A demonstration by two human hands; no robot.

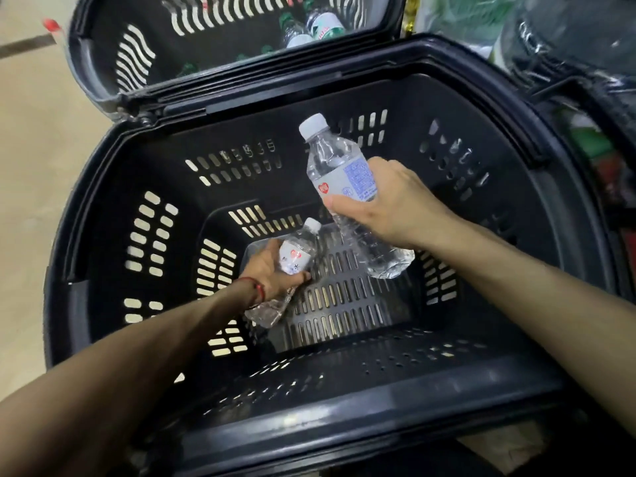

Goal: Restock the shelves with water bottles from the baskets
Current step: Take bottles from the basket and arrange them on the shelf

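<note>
A large black slotted basket (103, 208) fills the view. My right hand (395, 208) grips a clear water bottle (339, 166) with a white cap and white label, lifted above the basket's inside, cap pointing up and away. Deep at the basket's bottom, my left hand (266, 270) is closed around a second clear water bottle (297, 256) lying on the floor of the basket, cap pointing up-right. A red string band circles my left wrist.
A second black basket (89, 60) stands behind, holding several green-capped bottles (323, 24). Beige floor lies to the left. Wrapped bottle packs and dark goods (568, 39) crowd the upper right, close to the basket's rim.
</note>
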